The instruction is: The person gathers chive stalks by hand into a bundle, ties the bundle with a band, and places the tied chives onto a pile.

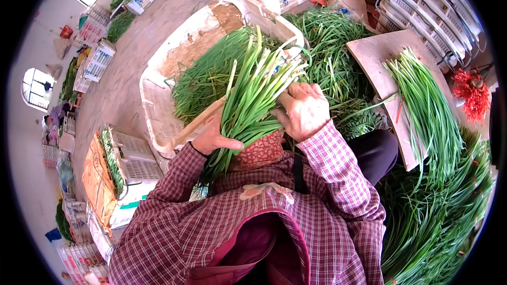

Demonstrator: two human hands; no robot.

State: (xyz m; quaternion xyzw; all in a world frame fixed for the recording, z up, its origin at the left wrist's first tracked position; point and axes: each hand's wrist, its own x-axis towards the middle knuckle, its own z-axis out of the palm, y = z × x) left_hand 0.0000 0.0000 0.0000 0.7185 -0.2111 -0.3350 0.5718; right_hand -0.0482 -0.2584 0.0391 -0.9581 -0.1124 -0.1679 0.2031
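A loose bunch of garlic chives lies across my left hand, with its pale stem ends up and to the right. The left fingers wrap around it from beneath, thumb over the leaves. My right hand is at the bunch's right side, fingers curled and closed against the stems; what they pinch is hidden. Just beyond, a white plastic crate holds more chives. On a board to my right rests another bunch of chives.
Loose greens are heaped between crate and board. Tied chive bundles pile up at lower right. Red ties hang beside the board. Stacked white crates stand at upper right; another crate is at my left.
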